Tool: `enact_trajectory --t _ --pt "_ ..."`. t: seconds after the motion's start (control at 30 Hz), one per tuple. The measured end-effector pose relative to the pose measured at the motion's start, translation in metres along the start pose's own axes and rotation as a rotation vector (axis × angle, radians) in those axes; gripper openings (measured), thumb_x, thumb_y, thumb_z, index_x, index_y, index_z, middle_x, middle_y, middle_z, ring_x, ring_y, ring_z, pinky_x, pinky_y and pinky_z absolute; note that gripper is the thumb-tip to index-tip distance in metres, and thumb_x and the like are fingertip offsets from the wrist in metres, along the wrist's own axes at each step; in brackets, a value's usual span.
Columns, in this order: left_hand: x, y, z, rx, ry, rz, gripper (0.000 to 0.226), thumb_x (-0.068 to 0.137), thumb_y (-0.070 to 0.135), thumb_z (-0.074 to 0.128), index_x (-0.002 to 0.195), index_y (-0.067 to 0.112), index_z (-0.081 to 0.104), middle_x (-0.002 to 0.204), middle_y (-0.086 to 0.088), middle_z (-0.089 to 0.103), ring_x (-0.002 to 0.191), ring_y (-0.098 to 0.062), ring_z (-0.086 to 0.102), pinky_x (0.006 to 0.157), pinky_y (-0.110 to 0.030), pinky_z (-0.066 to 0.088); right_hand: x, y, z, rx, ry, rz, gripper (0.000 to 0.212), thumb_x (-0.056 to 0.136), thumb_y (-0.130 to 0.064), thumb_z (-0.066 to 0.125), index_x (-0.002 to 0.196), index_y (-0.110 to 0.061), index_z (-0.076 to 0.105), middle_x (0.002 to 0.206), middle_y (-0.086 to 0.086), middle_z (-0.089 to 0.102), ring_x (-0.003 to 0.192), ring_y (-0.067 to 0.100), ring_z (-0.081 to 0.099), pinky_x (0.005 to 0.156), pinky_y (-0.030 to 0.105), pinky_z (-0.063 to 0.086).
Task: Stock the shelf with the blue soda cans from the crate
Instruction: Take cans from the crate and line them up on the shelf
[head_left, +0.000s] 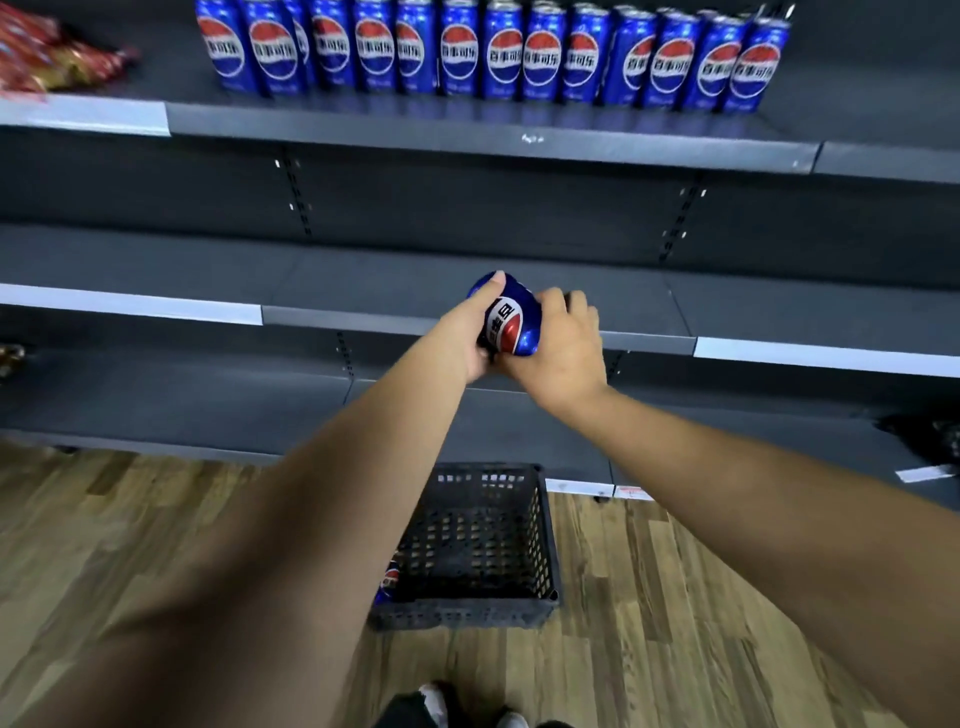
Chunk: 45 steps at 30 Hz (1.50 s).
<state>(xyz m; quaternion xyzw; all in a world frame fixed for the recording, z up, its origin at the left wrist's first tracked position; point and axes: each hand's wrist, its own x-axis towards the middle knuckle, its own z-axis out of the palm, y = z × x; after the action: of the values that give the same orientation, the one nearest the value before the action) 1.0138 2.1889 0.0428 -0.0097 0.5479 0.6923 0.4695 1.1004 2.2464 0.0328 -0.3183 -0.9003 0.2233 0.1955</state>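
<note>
Head view: both hands, left (470, 338) and right (558, 345), fingers curled round a can (511, 319); next, stand it on the shelf (467, 124) at twelve o'clock.

Head-worn camera looks forward and down, close over shelves (467, 322).

Top shelf (467, 132), dark grey: one row of upright blue soda cans (504, 57); red snack packets (47, 57) at its left end.
Middle shelf (208, 280), dark grey: bare surface showing.
Wooden floor (675, 597): black perforated crate (483, 551), standing just before the bottom shelf (182, 410).
</note>
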Motion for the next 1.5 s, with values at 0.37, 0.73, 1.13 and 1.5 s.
enact_trajectory --t 0.37,0.73,1.13,1.5 --pt "-0.018 0.052 0.015 0.076 0.103 0.384 0.057 0.078 0.026 0.074 0.123 0.001 0.05 0.108 -0.015 0.065 0.078 -0.023 0.068 0.055 -0.032 0.057 0.009 -0.01 -0.027 0.218 0.192 -0.237 0.096 0.072 -0.026 0.081 0.146 -0.006 0.025 0.137 0.011 0.038 0.124 0.025 0.037 0.104 0.032 0.034" --pt "-0.037 0.085 0.022 0.834 0.026 0.842 0.046 0.072 0.017 0.079 0.109 0.021 0.051 0.097 0.006 0.063 0.088 -0.011 0.061 0.076 -0.024 0.05 0.04 -0.008 -0.056 0.912 0.131 0.28 0.038 0.094 -0.045 0.051 0.071 -0.014 0.053 0.064 0.006 0.059 0.052 0.018 0.054 0.054 0.025 0.04" --pt "-0.074 0.086 0.024 1.7 -0.225 1.337 0.067 0.063 0.034 0.08 0.121 0.016 0.049 0.108 0.002 0.056 0.097 -0.017 0.054 0.083 -0.03 0.043 0.05 -0.009 -0.069 1.236 -0.607 0.371 0.067 0.099 -0.057 0.023 0.071 -0.009 0.061 0.053 0.007 0.061 0.041 0.019 0.058 0.04 0.022 0.048" --pt "-0.06 0.074 -0.011 1.994 -0.258 1.864 0.088 0.046 0.017 0.084 0.122 0.013 0.041 0.121 -0.009 0.06 0.12 -0.023 0.042 0.108 -0.044 0.032 0.056 -0.005 -0.061 1.292 -0.771 0.212 0.056 0.074 -0.063 0.048 0.111 -0.024 0.064 0.105 0.008 0.068 0.097 0.027 0.065 0.094 0.051 0.048"
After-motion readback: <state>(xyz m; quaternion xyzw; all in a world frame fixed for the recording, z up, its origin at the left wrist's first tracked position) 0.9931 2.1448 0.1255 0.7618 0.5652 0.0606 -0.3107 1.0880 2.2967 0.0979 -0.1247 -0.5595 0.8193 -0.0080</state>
